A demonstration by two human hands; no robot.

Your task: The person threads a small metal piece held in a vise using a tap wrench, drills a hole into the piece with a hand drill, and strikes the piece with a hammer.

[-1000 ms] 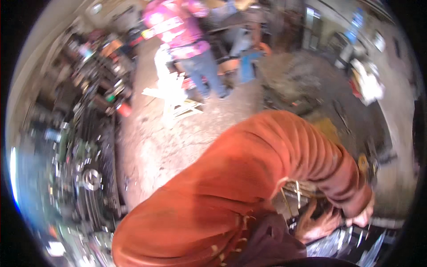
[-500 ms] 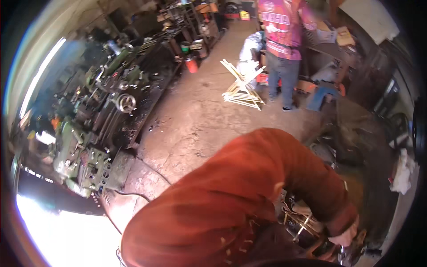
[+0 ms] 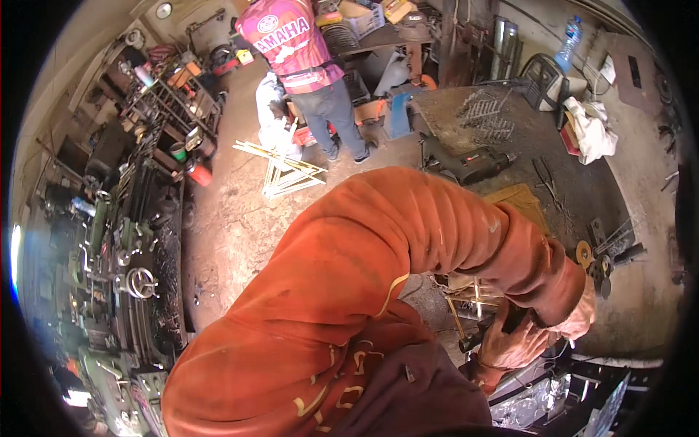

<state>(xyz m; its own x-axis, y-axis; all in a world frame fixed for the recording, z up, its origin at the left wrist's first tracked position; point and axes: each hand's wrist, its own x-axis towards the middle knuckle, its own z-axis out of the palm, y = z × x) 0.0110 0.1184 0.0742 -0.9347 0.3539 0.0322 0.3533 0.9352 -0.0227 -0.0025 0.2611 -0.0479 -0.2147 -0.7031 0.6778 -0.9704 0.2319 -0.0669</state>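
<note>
My left arm, in an orange sleeve, reaches across to the right side of the view. At its end my left hand (image 3: 580,309) is curled closed, with a small pale tip showing just below its fingers. My right hand (image 3: 512,342) lies against it from below, its fingers bent inward and partly covered by the left hand and cuff. What the two hands grip cannot be made out. Left of the right hand is a thin wooden handle with a dark head (image 3: 470,340), beside light-coloured rods (image 3: 477,297). Below the hands are dark metal frame parts (image 3: 539,400).
A workbench (image 3: 604,197) carries a power drill (image 3: 477,164), pliers (image 3: 546,180), discs (image 3: 585,253), a yellowish cloth (image 3: 520,202) and white cloth (image 3: 593,131). Another person (image 3: 298,58) stands ahead near a yellow slatted stand (image 3: 280,171). A lathe (image 3: 140,282) lines the left.
The view has swung toward the right, bringing the workbench into sight. My left hand is now higher in the picture, and my right hand shows clearly beside it.
</note>
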